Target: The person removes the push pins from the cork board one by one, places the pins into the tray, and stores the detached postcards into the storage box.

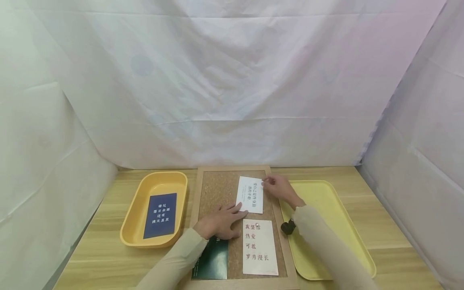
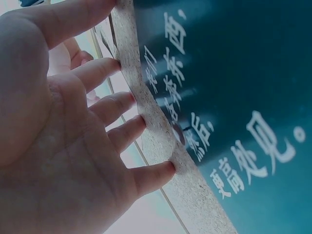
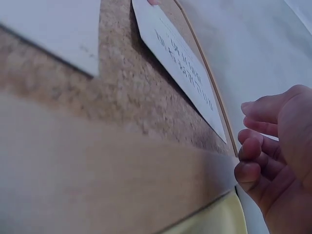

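A white card with dark lettering [image 1: 250, 195] lies on the upper part of a wood-framed cork board [image 1: 219, 185]. My left hand [image 1: 222, 221] lies with fingers spread, its fingertips on the cork and at that card's lower left edge. At the card's upper right corner is my right hand [image 1: 279, 188], its fingers bent in the right wrist view; I cannot tell if they pinch something small. A white card with red lettering [image 1: 259, 249] and a dark green card [image 1: 212, 262] occupy the lower board. A small round tack [image 2: 179, 133] sits at the green card's edge.
Left of the board stands a yellow-orange tray [image 1: 132, 225] with a dark blue card [image 1: 160, 215] inside. A flat pale yellow tray [image 1: 337, 225] lies to the right, partly under my right forearm. White cloth [image 1: 224, 80] hangs behind and beside the wooden table [image 1: 388, 241].
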A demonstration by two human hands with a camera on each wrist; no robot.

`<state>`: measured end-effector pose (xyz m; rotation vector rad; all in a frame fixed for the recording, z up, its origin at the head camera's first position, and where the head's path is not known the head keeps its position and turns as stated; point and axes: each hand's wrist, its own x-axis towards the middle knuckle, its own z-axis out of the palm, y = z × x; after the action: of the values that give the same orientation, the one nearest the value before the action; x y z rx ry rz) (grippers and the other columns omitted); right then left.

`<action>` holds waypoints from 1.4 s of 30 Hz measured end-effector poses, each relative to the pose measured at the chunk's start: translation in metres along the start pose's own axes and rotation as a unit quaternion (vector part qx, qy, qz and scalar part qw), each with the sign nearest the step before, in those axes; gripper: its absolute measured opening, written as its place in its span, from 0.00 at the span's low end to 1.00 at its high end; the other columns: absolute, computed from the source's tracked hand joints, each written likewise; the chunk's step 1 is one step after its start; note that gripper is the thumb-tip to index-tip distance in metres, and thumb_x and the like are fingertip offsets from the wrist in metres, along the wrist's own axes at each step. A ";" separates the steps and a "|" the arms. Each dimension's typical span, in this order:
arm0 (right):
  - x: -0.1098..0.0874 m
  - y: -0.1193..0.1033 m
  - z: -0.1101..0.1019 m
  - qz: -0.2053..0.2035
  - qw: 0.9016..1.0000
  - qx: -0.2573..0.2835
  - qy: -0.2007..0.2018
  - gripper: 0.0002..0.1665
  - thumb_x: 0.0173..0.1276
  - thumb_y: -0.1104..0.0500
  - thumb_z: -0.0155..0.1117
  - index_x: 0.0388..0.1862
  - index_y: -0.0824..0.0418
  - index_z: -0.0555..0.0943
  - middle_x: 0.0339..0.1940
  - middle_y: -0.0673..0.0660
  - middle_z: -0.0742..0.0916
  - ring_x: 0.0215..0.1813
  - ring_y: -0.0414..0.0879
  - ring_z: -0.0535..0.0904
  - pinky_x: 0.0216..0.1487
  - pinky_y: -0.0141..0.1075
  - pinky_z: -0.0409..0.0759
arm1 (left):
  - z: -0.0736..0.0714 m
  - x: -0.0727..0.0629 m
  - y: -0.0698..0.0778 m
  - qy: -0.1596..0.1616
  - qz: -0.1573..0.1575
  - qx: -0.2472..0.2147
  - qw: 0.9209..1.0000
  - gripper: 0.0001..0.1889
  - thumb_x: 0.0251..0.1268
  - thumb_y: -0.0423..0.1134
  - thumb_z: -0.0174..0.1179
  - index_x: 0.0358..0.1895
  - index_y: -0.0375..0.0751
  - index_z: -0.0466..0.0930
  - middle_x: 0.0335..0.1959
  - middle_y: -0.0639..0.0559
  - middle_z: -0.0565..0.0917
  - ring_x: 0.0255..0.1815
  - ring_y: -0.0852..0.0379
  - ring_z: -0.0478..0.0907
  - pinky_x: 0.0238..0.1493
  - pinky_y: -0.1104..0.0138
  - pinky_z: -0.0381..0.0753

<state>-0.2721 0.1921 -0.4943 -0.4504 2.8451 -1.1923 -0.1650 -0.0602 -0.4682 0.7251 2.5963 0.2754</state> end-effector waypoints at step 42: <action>0.016 -0.002 0.018 0.078 0.996 -0.041 -0.009 0.20 0.69 0.59 0.64 0.59 0.62 0.81 0.39 0.57 0.84 0.40 0.48 0.77 0.42 0.40 0.77 | 0.003 0.001 0.002 0.000 0.002 -0.006 1.000 0.34 0.66 0.55 0.61 0.76 0.64 0.62 0.80 0.57 0.55 0.81 0.52 0.46 0.78 0.46 0.51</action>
<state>-0.2845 0.1733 -0.5041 -0.2331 2.8605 -1.0426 -0.1635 -0.0584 -0.4703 0.7261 2.5909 0.2910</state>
